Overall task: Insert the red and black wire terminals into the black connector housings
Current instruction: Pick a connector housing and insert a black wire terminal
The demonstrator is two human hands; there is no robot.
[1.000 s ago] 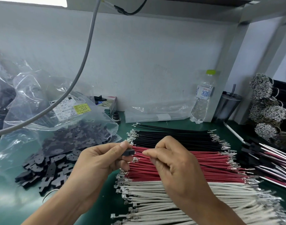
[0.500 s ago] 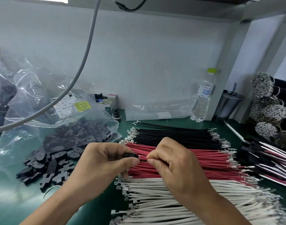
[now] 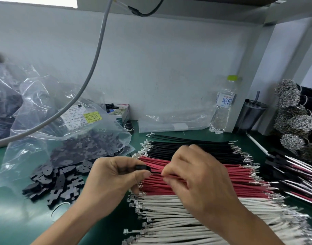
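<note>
- Above the table's middle, my left hand pinches a black connector housing.
- My right hand pinches a red wire just beside it, over the red wires.
- Black wires lie toward the far edge.

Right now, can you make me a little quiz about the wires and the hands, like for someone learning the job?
1. True or false: the left hand pinches a black connector housing.
2. Which wires lie nearest the wall? A) white wires B) red wires C) black wires
3. Fill in: the water bottle has a ____ cap.

Key: 1 true; 2 C; 3 green. The right hand pinches a wire at the housing.
</note>
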